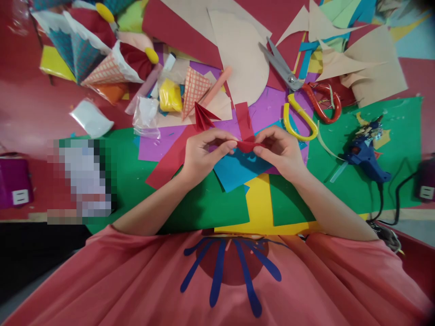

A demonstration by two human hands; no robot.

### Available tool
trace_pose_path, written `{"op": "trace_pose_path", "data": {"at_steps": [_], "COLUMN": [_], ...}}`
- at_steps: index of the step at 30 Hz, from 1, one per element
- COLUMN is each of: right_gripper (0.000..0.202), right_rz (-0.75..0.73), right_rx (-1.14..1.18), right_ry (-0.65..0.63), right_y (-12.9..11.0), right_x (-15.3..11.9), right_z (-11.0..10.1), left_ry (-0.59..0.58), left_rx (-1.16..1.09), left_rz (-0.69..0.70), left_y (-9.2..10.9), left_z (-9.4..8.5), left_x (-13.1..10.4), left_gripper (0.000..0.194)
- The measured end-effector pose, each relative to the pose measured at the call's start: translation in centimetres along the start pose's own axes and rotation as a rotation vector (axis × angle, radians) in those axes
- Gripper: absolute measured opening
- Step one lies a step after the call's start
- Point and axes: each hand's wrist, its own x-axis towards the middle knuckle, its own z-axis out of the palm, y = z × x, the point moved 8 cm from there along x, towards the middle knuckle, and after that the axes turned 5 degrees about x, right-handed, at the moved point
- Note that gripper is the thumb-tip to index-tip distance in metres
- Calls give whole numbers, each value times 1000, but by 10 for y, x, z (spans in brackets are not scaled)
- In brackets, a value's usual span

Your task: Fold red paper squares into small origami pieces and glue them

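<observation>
Between my two hands is a small folded piece of red paper (246, 146). My left hand (204, 151) pinches its left end between thumb and forefinger. At the other end, my right hand (280, 149) grips it the same way. A red paper strip (242, 118) lies just beyond the fold. Beside my left hand are a pleated red paper piece (203, 118) and a longer red strip (168, 156). Below the held piece a blue paper sheet (234, 170) rests on purple paper (149, 147).
Scissors (288, 77) with red and yellow handles lie open beyond my right hand. A blue glue gun (365, 156) with a cord is at the right on green paper (404, 127). Paper cones (115, 65), beige paper (239, 54) and scraps crowd the far side.
</observation>
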Motion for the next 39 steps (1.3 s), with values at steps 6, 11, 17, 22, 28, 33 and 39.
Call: {"op": "trace_pose_path", "data": {"at_steps": [6, 11, 17, 22, 28, 33, 39], "right_gripper": [18, 25, 35, 33, 32, 37, 31], "right_rz": [11, 65, 148, 235, 117, 50, -12], "right_rx": [-190, -135, 63, 132, 87, -1, -73], "right_ry": [-186, -289, -202, -256, -282, -252, -40], "right_y": [4, 7, 11, 18, 12, 8, 4], "right_x": [-8, -13, -13, -13, -9, -7, -2], "right_z": [22, 36, 32, 33, 31, 27, 8], "left_ry": [-75, -168, -273, -252, -181, -193, -178], "left_rx": [171, 239, 41, 105, 52, 185, 443], "left_rz": [78, 130, -15, 66, 11, 48, 262], "left_y": [3, 6, -2, 4, 2, 1, 14], "left_z": [7, 18, 27, 25, 20, 18, 8], "left_x": [-4, -8, -10, -8, -5, -2, 2], "left_gripper": [31, 31, 38, 37, 43, 38, 19]}}
